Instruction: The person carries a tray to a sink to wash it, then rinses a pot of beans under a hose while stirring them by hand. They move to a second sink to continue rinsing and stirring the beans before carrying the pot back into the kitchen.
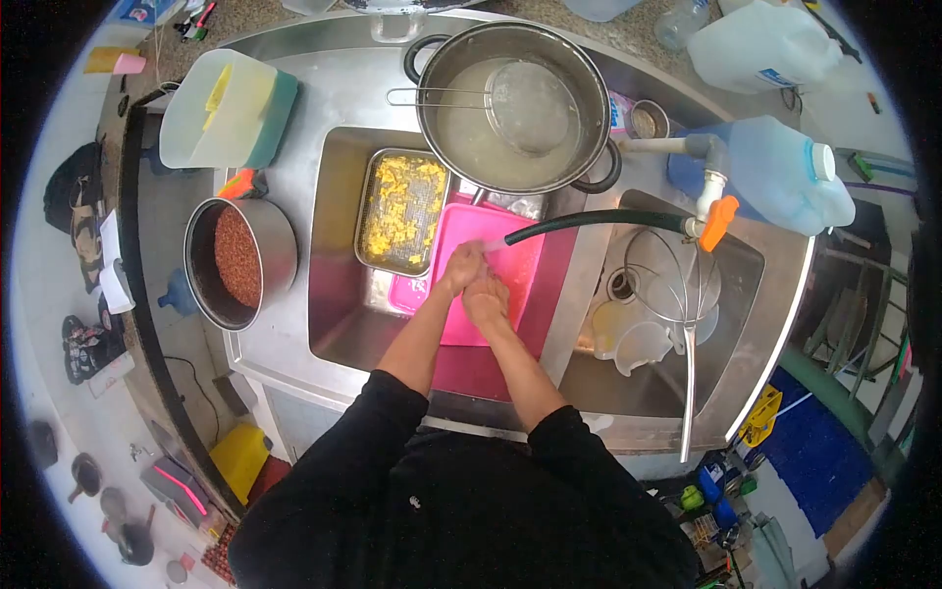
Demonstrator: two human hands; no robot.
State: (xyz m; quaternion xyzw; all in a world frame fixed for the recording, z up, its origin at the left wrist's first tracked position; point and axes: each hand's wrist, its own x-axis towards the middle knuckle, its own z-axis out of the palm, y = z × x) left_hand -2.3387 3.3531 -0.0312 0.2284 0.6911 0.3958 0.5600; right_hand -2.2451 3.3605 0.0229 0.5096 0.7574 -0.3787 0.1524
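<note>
My left hand (pixel 461 267) and my right hand (pixel 486 297) are pressed together over a pink tub (pixel 520 270) in the left sink basin (pixel 339 324). Water runs onto them from a black hose (pixel 599 219) that reaches over from the tap with the orange handle (pixel 718 222). Neither hand holds an object; the fingers are curled against each other. A metal tray of yellow food pieces (pixel 400 211) sits just left of the hands.
A large pot with a strainer (pixel 515 103) rests on the sink's back edge. A pot of reddish grains (pixel 238 260) stands at the left. The right basin holds a wire skimmer (pixel 682 294) and a white funnel (pixel 638 339). Water jugs (pixel 780 172) stand at the right.
</note>
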